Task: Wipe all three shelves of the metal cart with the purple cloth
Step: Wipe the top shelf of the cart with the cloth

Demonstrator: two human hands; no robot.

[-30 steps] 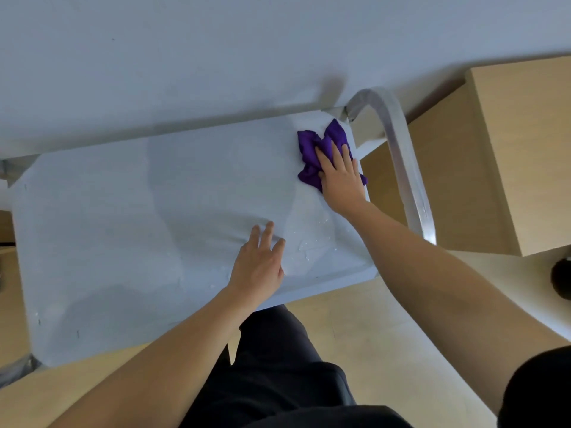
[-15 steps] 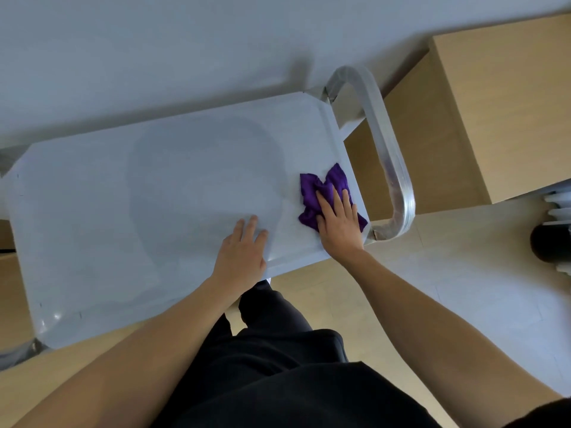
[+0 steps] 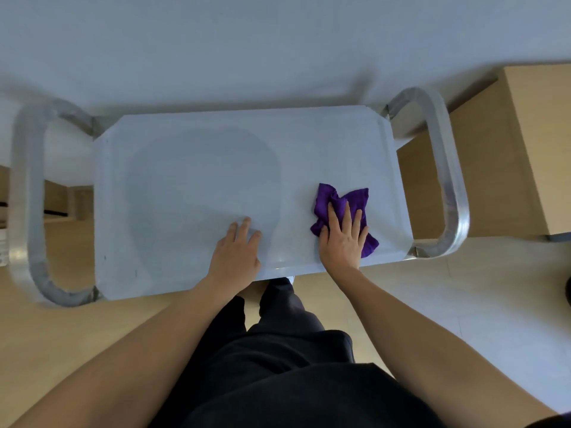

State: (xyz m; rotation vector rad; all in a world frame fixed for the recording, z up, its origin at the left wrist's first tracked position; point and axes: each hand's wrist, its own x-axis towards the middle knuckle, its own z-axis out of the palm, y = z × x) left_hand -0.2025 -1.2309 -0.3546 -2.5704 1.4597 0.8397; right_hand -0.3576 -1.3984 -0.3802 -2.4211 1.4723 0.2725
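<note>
I look straight down on the metal cart's top shelf (image 3: 197,180), a pale rectangular tray with a curved metal handle at the left end (image 3: 26,193) and at the right end (image 3: 448,180). The crumpled purple cloth (image 3: 343,200) lies on the shelf's near right part. My right hand (image 3: 341,236) presses flat on the cloth, fingers spread over it. My left hand (image 3: 236,251) rests flat on the shelf's near edge at the middle, holding nothing. The two lower shelves are hidden under the top one.
A white wall runs behind the cart. A light wooden cabinet (image 3: 525,156) stands close to the cart's right handle. The floor is pale wood, and my dark trousers (image 3: 278,350) are right against the cart's near edge.
My right hand has dragged the cloth from the far right corner toward the near right edge. The view has pulled back, so both handles show. My left hand stays on the near edge.
</note>
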